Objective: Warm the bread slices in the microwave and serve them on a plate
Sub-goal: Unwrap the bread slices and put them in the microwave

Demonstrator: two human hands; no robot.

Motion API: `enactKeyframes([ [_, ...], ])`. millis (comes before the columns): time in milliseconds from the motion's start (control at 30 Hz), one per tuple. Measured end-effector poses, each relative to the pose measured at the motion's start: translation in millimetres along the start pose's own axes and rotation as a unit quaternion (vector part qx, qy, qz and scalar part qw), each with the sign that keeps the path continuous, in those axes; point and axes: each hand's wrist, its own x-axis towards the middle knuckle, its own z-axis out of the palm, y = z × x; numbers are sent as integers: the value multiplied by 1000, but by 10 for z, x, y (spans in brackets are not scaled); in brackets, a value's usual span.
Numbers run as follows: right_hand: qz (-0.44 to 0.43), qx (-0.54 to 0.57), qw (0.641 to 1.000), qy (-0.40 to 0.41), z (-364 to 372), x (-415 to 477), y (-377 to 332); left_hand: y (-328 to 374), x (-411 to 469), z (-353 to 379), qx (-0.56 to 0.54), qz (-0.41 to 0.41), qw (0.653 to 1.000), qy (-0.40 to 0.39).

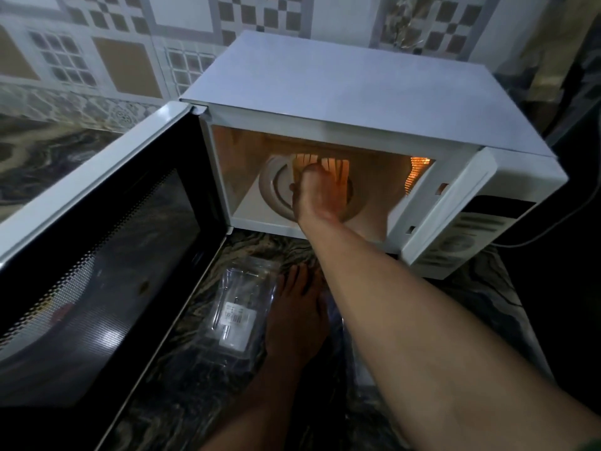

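Observation:
The white microwave stands on the counter with its door swung wide to the left and its inside lit orange. A row of bread slices stands on a white round plate inside the cavity. My right hand reaches in through the opening and grips the slices, thumb on their left side; the fingertips are hidden behind the hand. My left hand rests flat on the dark marble counter in front of the microwave, fingers straight, holding nothing.
A clear plastic bread package with a white label lies on the counter just left of my left hand. The control panel is at the microwave's right, and a cable runs off to the right. A tiled wall stands behind.

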Motion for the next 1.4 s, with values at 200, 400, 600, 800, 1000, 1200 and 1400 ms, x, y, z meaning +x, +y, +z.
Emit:
enactKeyframes([
  [200,-65,-220,971,-63,-320,-208,-190,1,-26,20,61,-7,998,-28],
  [400,-164,-343,915,-137,-700,-504,-244,53,-78,-63,-6,-14,999,-38],
  [600,-124,-322,928,-137,-1010,-987,-258,80,-400,-149,-73,-10,996,-52],
  [800,-99,-311,932,-155,-1175,-1447,-241,158,-945,-383,-113,-14,993,-36],
  [1000,-62,-295,935,-190,-1103,-1863,-200,-65,-1387,-533,-97,58,994,-9],
  [1200,4,-226,947,-227,-1008,-2273,-122,-360,-1759,-716,-101,-64,986,120],
  [1400,60,-193,948,-245,-845,-2522,96,-427,-1697,-1085,-254,-265,908,203],
])
